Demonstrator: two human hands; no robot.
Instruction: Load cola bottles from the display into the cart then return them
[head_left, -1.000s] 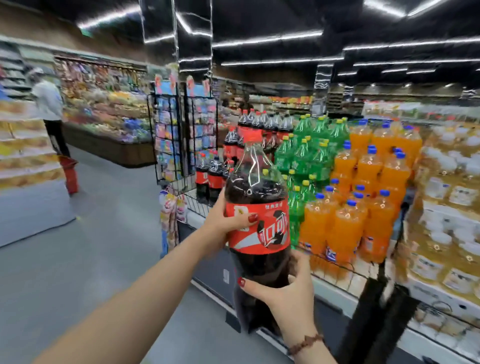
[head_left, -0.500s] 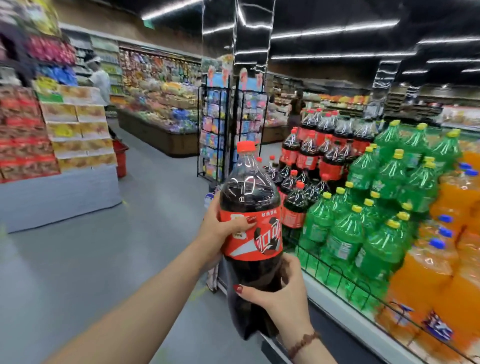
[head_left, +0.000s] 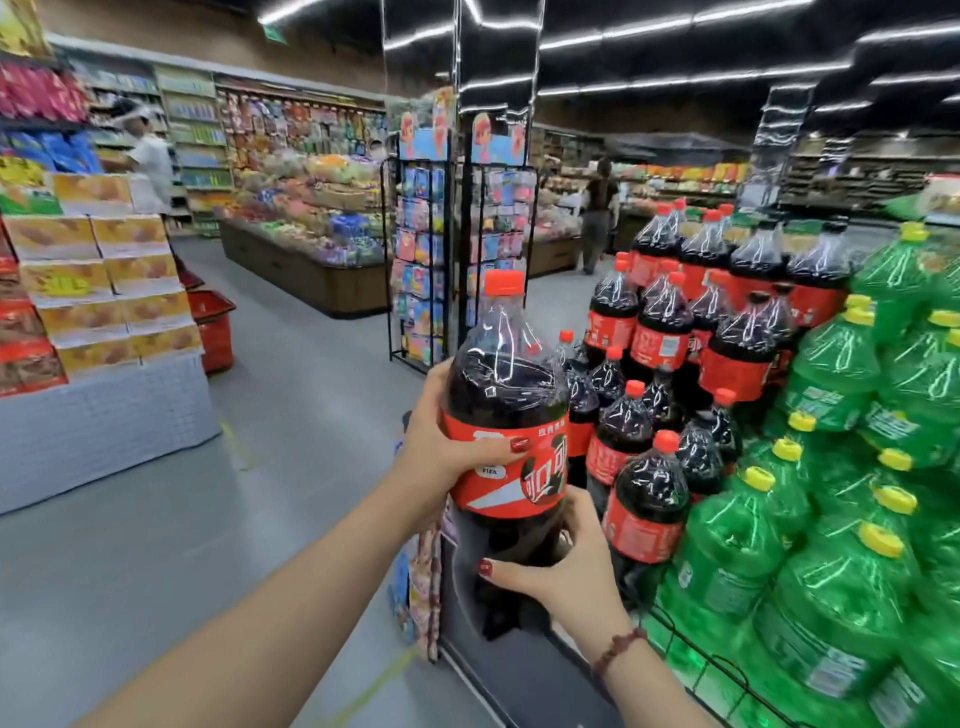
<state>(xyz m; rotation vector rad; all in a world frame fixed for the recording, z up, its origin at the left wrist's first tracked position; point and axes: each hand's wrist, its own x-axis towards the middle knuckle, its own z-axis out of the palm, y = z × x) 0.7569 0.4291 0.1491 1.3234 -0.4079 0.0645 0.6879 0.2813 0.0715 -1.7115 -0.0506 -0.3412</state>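
Fingers (head_left: 519, 443) around upright cola bottle (head_left: 506, 395)

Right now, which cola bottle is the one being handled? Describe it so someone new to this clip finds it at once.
Start at the stepped drinks display on the right, where cola bottles stand beside green bottles. Just left of that stack, the cola bottle is held upright over the aisle, left hand on its red label and right hand lower down. It alone is off the display and held.

- Left hand (head_left: 441, 457) grips the upright cola bottle (head_left: 506, 415) at its red label.
- Right hand (head_left: 563, 569) cups its lower body.
- Stacked cola bottles (head_left: 675, 338) stand beside green soda bottles (head_left: 841, 467).
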